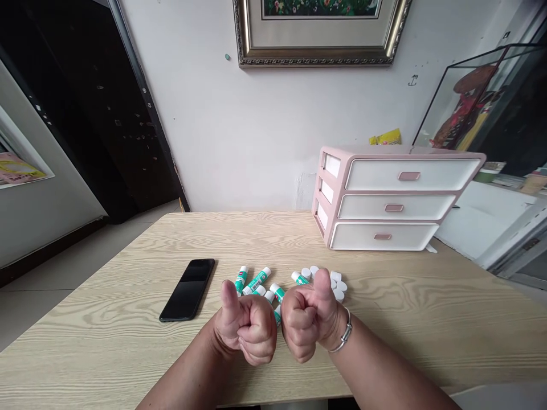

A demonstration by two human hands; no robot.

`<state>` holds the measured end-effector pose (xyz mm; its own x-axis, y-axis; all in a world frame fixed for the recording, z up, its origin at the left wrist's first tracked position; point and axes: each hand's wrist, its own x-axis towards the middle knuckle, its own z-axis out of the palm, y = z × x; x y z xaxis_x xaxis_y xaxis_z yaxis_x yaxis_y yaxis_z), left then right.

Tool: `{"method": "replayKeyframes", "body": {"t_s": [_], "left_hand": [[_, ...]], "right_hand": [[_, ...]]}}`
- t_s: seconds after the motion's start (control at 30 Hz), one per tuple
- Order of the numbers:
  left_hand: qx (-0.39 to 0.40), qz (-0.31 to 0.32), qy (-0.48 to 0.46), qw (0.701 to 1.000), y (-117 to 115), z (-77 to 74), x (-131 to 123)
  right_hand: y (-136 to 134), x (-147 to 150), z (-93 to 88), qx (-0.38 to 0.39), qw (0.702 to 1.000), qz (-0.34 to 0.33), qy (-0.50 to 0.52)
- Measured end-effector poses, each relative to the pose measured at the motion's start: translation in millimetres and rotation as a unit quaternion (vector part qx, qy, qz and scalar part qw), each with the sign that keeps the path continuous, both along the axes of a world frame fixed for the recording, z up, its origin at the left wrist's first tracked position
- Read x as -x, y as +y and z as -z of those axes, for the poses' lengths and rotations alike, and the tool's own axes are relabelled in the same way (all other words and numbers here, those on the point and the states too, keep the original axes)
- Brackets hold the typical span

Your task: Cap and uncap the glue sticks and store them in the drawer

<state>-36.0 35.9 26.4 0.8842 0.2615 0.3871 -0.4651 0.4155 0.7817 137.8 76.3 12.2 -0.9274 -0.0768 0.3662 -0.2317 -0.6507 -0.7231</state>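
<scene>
While the left hand (245, 327) and right hand (310, 319) sit fisted over the worktop (427, 319), each grip curled closed on nothing with its thumb up, the glue sticks (256, 281) lie just behind them. The writing on their green-and-white labels is too small to read.

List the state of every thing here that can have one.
Left hand: fist, thumb up, holding nothing visible.
Right hand: fist, thumb up.
Phone: flat, screen dark.
Drawer unit: three front drawers shut.
Glue sticks: lying down, capped.
White caps: loose on table.
</scene>
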Motion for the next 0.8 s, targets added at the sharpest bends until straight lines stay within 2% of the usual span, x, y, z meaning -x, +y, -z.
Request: {"method": "replayKeyframes", "body": {"t_s": [0.2, 0.37, 0.8], "left_hand": [[0.003, -0.007, 0.006, 1.0, 0.6, 0.6, 0.3], [0.004, -0.014, 0.007, 1.0, 2.7, 2.4, 0.4], [0.025, -0.036, 0.039, 0.998, 4.1, 3.0, 0.8]], "right_hand": [[-2.0, 2.5, -9.5, 0.0, 0.998, -0.032, 0.051], [-1.0, 4.2, -15.5, -0.005, 0.998, -0.029, 0.062], [5.2, 4.3, -10.2, -0.011, 0.999, -0.024, 0.038]]}}
